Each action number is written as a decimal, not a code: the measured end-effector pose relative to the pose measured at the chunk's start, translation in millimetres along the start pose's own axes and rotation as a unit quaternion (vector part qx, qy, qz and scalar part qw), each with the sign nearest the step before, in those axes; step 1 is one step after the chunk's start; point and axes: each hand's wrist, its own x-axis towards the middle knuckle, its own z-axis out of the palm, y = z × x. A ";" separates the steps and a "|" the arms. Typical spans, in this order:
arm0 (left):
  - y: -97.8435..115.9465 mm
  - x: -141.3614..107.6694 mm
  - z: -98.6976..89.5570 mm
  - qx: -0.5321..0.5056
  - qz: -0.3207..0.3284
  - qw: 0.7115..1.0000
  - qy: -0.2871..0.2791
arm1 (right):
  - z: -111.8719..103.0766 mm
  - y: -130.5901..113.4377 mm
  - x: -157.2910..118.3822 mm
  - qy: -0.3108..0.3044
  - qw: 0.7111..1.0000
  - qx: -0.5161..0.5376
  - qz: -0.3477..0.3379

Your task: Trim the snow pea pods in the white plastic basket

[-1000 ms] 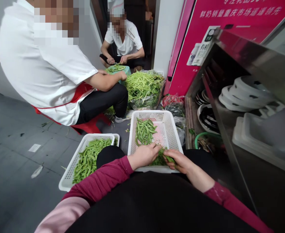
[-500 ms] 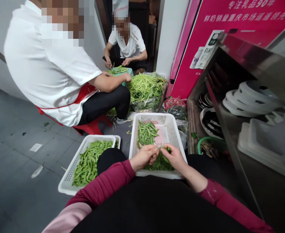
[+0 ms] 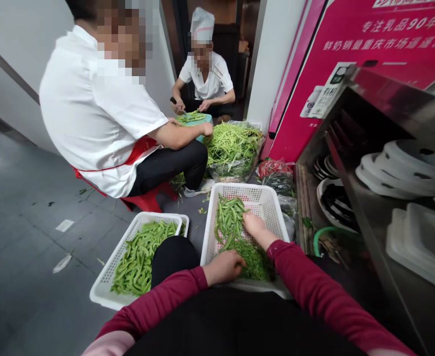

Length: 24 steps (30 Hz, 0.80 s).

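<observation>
A white perforated basket (image 3: 273, 198) stands between my knees. Green pea pods (image 3: 229, 213) lie heaped in its left far part, and a mound of fine green trimmings (image 3: 254, 259) fills the near end. My right hand (image 3: 255, 225) reaches in at the right side of the pods, touching them; its fingertips are hidden. Low over the left edge of the trimmings is my left hand (image 3: 225, 267), with its fingers curled inward. What it holds, if anything, is hidden.
Left of my knee, a second white basket (image 3: 101, 291) holds many pea pods. A co-worker in white (image 3: 102, 109) sits on a red stool (image 3: 149, 199); another (image 3: 206, 81) squats behind. A bag of green stems (image 3: 236, 148) stands ahead. A metal shelf (image 3: 373, 222) with dishes borders the right.
My hands were together above the basket and have moved apart. My right hand has gone forward to the pods, my left down to the trimmings. The view has shifted slightly.
</observation>
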 end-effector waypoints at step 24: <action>49.4 0.3 -28.4 0.144 0.060 0.983 0.097 | -56.7 -0.1 -149.5 -0.287 0.851 0.430 0.092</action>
